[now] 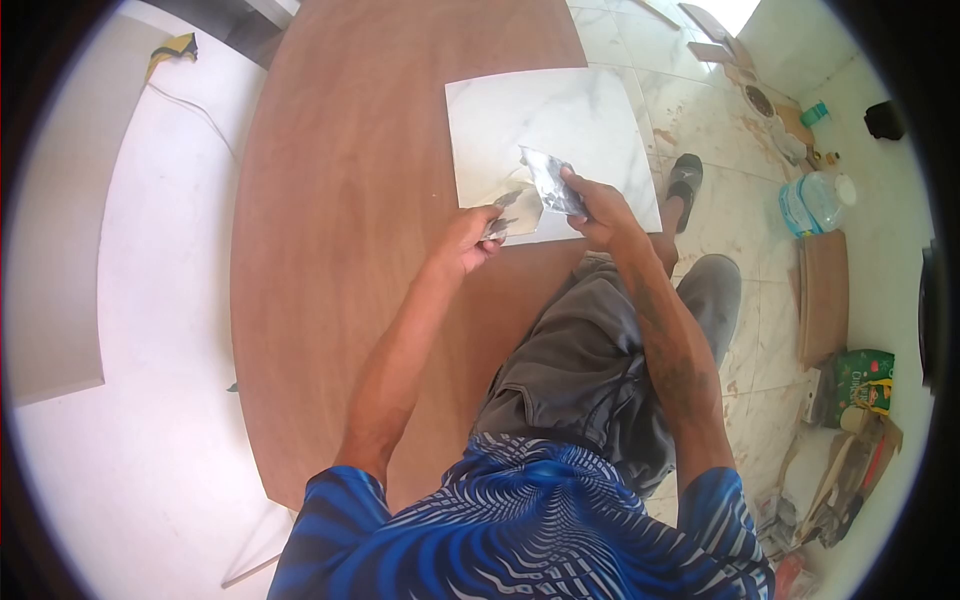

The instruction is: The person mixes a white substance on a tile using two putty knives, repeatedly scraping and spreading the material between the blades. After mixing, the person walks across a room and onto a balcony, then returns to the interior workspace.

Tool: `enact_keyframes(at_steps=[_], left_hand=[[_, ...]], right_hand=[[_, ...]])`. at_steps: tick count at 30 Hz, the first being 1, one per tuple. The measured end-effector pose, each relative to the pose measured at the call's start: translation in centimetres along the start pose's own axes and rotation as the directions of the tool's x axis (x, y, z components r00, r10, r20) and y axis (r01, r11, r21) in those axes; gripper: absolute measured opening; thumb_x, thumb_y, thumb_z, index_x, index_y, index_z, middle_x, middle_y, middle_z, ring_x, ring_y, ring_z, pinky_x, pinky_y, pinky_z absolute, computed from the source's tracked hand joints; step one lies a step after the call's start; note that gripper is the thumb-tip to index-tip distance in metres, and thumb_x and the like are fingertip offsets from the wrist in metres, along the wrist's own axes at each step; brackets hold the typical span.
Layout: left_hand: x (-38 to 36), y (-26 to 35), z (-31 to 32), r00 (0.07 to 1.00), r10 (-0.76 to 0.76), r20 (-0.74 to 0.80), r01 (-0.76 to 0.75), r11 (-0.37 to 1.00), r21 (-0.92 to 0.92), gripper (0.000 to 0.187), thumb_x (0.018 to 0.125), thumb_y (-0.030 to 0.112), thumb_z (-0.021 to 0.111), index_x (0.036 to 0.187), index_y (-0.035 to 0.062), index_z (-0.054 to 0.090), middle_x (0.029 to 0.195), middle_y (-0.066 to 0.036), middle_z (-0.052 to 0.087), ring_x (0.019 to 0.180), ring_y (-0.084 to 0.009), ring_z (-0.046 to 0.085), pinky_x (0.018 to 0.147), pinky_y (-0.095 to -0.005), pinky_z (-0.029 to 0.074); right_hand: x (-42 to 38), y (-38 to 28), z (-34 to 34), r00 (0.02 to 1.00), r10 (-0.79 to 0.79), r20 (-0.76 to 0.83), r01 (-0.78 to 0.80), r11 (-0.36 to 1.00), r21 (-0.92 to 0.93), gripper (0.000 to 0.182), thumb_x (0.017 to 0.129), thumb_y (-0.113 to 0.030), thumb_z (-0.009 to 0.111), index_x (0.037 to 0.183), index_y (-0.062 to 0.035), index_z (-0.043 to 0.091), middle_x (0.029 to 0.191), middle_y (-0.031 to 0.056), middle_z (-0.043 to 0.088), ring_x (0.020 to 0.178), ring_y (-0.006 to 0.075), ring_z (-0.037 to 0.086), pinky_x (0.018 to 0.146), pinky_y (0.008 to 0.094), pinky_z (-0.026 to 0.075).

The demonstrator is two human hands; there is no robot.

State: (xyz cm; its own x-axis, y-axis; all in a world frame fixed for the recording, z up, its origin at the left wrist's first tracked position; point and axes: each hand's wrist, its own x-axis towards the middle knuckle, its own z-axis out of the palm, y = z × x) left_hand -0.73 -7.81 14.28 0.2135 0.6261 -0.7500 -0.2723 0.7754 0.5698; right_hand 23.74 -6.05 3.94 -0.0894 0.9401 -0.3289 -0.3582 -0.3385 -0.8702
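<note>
Over a white marbled tile [590,110] lying on the brown wooden table, my two hands work close together. My left hand [472,238] is closed on the near-left edge of a flat, light grey piece with dark smudges [520,210]. From the other side, my right hand [600,208] pinches a shiny silver flat piece with dark patches [550,183], thumb on top. The silver piece overlaps the right edge of the grey one in this view. What exactly the two pieces are, I cannot tell.
The brown wooden table [330,220] stretches to the left under the tile. On the tiled floor at the right stand a large clear water bottle [815,205], brown boards [823,300] and a green bag [865,380]. A yellow-and-black thing [178,48] lies at the upper left.
</note>
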Motion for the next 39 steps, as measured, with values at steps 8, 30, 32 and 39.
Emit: enact_keyframes(at_steps=[8, 30, 32, 39], left_hand=[[0.7, 1.9, 0.3, 0.998, 0.054, 0.032, -0.054, 0.998, 0.01, 0.017, 0.088, 0.009, 0.064, 0.096, -0.0011, 0.054, 0.083, -0.008, 0.053, 0.06, -0.0104, 0.047, 0.038, -0.02, 0.027], [0.7, 6.6, -2.1, 0.863, 0.506, -0.006, -0.444, 0.762, 0.471, 0.023, 0.093, 0.018, 0.055, 0.105, -0.0015, 0.052, 0.087, -0.008, 0.06, 0.068, -0.013, 0.056, 0.048, -0.0292, 0.042], [0.9, 6.7, -1.9, 0.844, 0.535, -0.033, -0.418, 0.695, 0.585, 0.028, 0.093, 0.02, 0.056, 0.11, -0.001, 0.05, 0.09, -0.008, 0.061, 0.071, -0.0119, 0.058, 0.053, -0.0307, 0.046], [-2.0, 7.3, 0.5, 0.84, 0.543, 0.011, -0.394, 0.595, 0.701, 0.027, 0.093, 0.018, 0.054, 0.109, -0.0037, 0.052, 0.088, -0.009, 0.06, 0.07, -0.0127, 0.058, 0.054, -0.0307, 0.047]], right_hand=[[-4.9, -3.9, 3.6, 0.977, 0.208, -0.035, -0.205, 0.976, 0.075, 0.029, 0.094, -0.024, 0.062, 0.098, 0.0041, 0.059, 0.075, 0.005, 0.06, 0.052, 0.0095, 0.053, 0.036, 0.0235, 0.034], [-13.4, -8.6, 5.9, 0.918, -0.388, -0.076, 0.221, 0.662, -0.716, 0.013, 0.091, -0.012, 0.062, 0.097, -0.0002, 0.063, 0.082, 0.0059, 0.061, 0.074, 0.0149, 0.059, 0.062, 0.0296, 0.05], [-13.4, -8.0, 6.5, 0.769, -0.6, 0.222, 0.424, 0.218, -0.879, 0.012, 0.087, -0.006, 0.061, 0.098, -0.0008, 0.063, 0.083, 0.0074, 0.059, 0.076, 0.0189, 0.058, 0.064, 0.0304, 0.05], [-14.9, -7.6, 10.6, 0.571, -0.603, 0.558, 0.571, -0.197, -0.797, 0.025, 0.075, -0.011, 0.055, 0.099, -0.0054, 0.058, 0.089, 0.0061, 0.05, 0.084, 0.0234, 0.051, 0.074, 0.034, 0.043]])
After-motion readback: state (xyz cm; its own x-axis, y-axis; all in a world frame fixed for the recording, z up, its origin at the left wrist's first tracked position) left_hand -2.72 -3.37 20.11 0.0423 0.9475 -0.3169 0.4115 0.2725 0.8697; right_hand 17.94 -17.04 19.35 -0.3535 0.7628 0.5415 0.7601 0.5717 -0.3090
